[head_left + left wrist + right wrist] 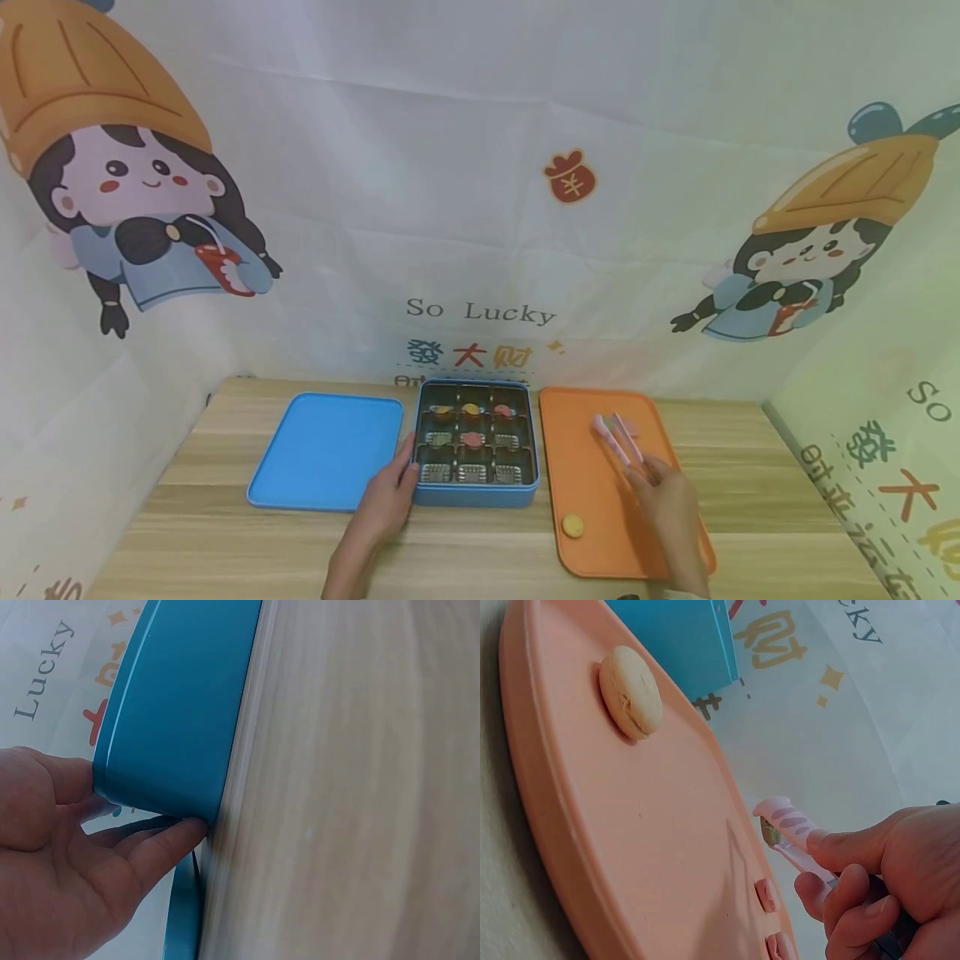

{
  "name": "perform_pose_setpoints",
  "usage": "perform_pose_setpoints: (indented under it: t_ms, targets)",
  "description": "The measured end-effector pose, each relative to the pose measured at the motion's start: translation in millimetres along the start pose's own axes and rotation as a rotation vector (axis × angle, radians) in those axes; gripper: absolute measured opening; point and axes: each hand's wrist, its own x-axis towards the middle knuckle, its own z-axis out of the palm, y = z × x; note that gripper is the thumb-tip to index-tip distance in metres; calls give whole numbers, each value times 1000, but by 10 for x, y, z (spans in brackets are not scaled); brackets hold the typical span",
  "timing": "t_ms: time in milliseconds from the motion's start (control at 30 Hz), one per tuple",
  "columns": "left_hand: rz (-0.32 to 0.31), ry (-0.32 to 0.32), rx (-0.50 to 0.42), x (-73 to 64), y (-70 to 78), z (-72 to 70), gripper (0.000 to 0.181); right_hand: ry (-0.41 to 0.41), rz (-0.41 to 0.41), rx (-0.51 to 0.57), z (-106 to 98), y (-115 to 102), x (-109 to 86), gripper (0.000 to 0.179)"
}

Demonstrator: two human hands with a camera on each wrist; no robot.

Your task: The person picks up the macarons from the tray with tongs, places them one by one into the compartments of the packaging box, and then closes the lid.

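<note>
My left hand (pixel 390 496) holds the near left corner of a blue box (pixel 476 497), thumb at the rim (pixel 102 776), other fingers along its side. Dark dividers split it into compartments. Orange, yellow and red-pink macarons sit in the back row; a green macaron (pixel 438 439) and a pink macaron (pixel 472 439) sit in the middle row. My right hand (pixel 667 500) grips pink tongs (pixel 628 442) above an orange tray (pixel 600 492). A small green macaron (pixel 770 831) is between the tong tips. On the tray lie a yellow macaron (pixel 573 525) and two pink pieces (pixel 766 895).
A flat blue lid (pixel 330 454) lies left of the box on the wooden table (pixel 472 550). The orange tray is close to the box's right side. A printed cloth (pixel 480 208) stands behind and at both sides.
</note>
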Motion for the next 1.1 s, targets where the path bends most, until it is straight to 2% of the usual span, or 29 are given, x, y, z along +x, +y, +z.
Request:
perform_pose_setpoints:
  t_ms: [167,300,467,833,1100]
  targets:
    - [-2,-1,2,-1,-1,-3,52,-9,-12,-15,10,-32,-6,40]
    - [-6,0,8,-9,2,-5,52,26,-41,-29,37,-48,-13,37]
    - [-8,0,6,-16,6,-6,52,43,-68,0,75,-109,-16,38]
    - [-8,-1,4,-9,-17,-4,53,33,-67,56,115,-247,-51,36]
    - [-1,2,9,-5,-33,1,52,28,-115,72,146,-326,-74,36]
